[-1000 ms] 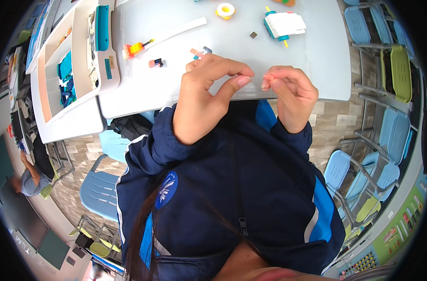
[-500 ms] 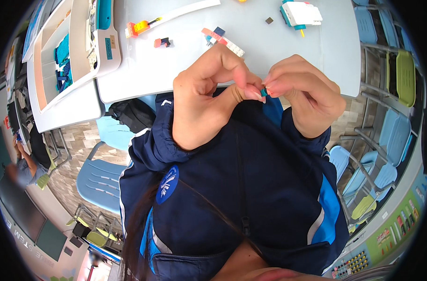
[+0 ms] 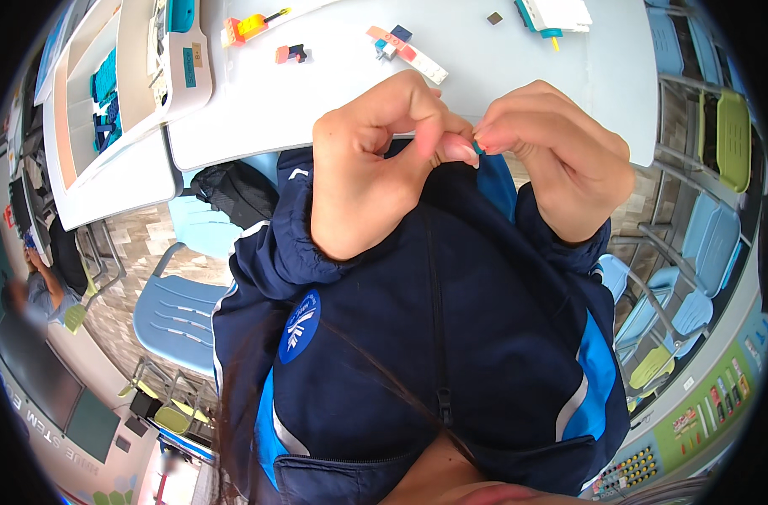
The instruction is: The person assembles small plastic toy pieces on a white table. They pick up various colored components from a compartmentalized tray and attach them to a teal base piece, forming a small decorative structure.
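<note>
Just in front of my chest, over the table's near edge, my two hands meet fingertip to fingertip. Between them is a tiny teal building-brick piece (image 3: 477,147), mostly covered by the fingers. My left hand (image 3: 371,160) is closed, its thumb and forefinger pinching the piece from the left. From the other side my right hand (image 3: 561,151) pinches at the same spot, fingers bent and closed. Beyond my left hand lies a coral and white brick strip (image 3: 409,55) with blue bricks attached. A small coral and dark brick cluster (image 3: 290,54) rests further left.
A white sorting tray (image 3: 131,76) with teal and navy bricks stands at the left. Far back on the table (image 3: 317,109) are an orange-yellow brick assembly (image 3: 248,28), a dark square tile (image 3: 494,18) and a white-teal block (image 3: 555,15). A blue chair (image 3: 178,316) and black bag (image 3: 237,192) are at left.
My right hand has shifted slightly right and up, and the teal piece shows less between the fingertips. The table things sit a little higher in view. Both hands keep their pinch.
</note>
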The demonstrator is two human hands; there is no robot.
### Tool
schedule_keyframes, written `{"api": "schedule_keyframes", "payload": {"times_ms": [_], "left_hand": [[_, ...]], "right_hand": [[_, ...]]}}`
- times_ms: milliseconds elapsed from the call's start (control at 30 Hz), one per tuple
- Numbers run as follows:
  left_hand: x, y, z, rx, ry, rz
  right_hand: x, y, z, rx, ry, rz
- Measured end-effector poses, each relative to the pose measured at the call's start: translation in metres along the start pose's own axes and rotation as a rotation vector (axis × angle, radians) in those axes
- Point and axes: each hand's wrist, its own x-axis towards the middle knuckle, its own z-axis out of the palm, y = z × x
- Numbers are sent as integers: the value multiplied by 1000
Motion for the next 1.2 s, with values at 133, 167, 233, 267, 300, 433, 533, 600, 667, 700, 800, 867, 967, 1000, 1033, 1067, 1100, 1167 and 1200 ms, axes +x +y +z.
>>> {"api": "schedule_keyframes", "payload": {"times_ms": [133, 167, 233, 267, 300, 433, 533, 600, 667, 700, 800, 867, 967, 1000, 1033, 1067, 1100, 1167, 1200], "left_hand": [[-2, -1, 3, -338, 70, -85], [-3, -4, 0, -321, 47, -81], [-6, -14, -6, -287, 5, -70], [-7, -20, -6, -360, 16, -59], [-7, -27, -4, -434, 22, -50], [-14, -29, -2, -561, 59, -75], [-14, -26, 14, -644, 240, 27], [-14, -30, 17, -601, 247, 82], [-15, -31, 16, -555, 243, 107], [-17, -31, 14, -527, 238, 103], [-17, -31, 13, -477, 224, 110], [-17, -31, 12, -451, 223, 124], [-18, -33, 13, -407, 240, 156], [-18, -33, 14, -391, 245, 168], [-18, -33, 14, -376, 249, 179], [-18, -34, 15, -355, 259, 195], [-17, -36, 16, -334, 266, 211], [-16, -37, 17, -309, 277, 236], [-16, -37, 17, -304, 282, 244]], "right_hand": [[-8, 9, 2, 200, 150, 110], [-12, 10, 5, 285, 219, 135], [-19, 13, 13, 401, 294, 162], [-22, 12, 17, 430, 303, 165], [-24, 11, 21, 457, 316, 168], [-23, 5, 39, 465, 387, 140], [-21, 4, 45, 387, 410, 104], [-20, 3, 46, 353, 401, 94], [-21, 2, 46, 347, 395, 93], [-21, 1, 46, 347, 391, 95], [-22, 1, 45, 347, 387, 100], [-23, 1, 46, 343, 383, 98], [-23, 2, 47, 316, 384, 98], [-23, 2, 47, 303, 387, 99], [-23, 2, 47, 280, 390, 99], [-23, 1, 47, 257, 393, 100], [-23, 1, 47, 233, 398, 99], [-22, 0, 48, 206, 405, 100], [-22, 0, 49, 194, 409, 102]]}}
